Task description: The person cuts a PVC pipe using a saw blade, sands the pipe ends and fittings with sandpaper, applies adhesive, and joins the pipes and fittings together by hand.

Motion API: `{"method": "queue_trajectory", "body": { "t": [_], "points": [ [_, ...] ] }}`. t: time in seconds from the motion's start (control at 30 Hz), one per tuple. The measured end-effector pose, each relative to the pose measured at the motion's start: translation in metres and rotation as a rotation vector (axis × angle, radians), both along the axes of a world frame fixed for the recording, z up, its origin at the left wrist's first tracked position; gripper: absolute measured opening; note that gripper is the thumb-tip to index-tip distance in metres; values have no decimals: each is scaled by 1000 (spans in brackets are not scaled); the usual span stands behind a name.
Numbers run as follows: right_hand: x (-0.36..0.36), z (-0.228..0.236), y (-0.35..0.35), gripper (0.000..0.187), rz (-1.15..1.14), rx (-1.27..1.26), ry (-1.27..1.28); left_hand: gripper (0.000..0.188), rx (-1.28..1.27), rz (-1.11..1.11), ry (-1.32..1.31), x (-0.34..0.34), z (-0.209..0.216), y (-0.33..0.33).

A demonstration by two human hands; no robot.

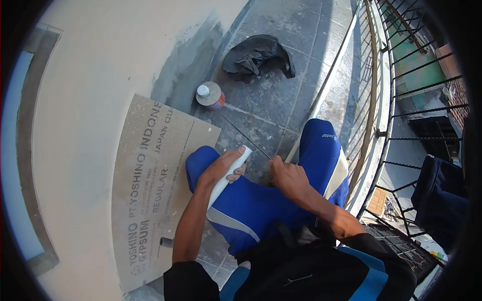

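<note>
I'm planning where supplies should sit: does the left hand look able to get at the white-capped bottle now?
Probably not directly: the left hand is wrapped around the white pipe. If freed, perhaps, minding the thin rod pointing toward the bottle.

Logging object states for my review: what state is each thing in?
White pipe, gripped in the left hand
Thin dark tool, gripped in the right hand
Bottle, upright, capped
Black bag, crumpled
Board, printed face showing
Long white pole, lying along the floor
</note>
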State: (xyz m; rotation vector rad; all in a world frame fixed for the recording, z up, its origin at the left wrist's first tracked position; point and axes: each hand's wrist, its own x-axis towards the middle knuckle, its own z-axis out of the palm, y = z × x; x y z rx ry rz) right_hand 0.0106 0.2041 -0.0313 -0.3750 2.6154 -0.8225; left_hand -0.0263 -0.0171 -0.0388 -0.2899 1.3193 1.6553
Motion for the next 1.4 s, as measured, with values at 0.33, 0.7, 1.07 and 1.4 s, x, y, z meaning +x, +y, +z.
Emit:
{"method": "queue_trajectory", "body": {
  "t": [0.33, 0.7, 1.07, 1.4],
  "points": [
    [-35, 9, 69, 30, -592, -216, 275, 39, -110, 110, 350, 8, 46, -15],
    [-20, -210, 256, 32, -658, 159, 290, 37, -417, 637, 1109, -20, 181, -59],
    [4, -134, 84, 26, 14, -405, 234, 24, -327, 787, 1352, -19, 91, 21],
    [99, -190, 17, 52, 87, -62, 125, 34, -175, 1026, 1250, 12, 23, 31]
  ]
}}
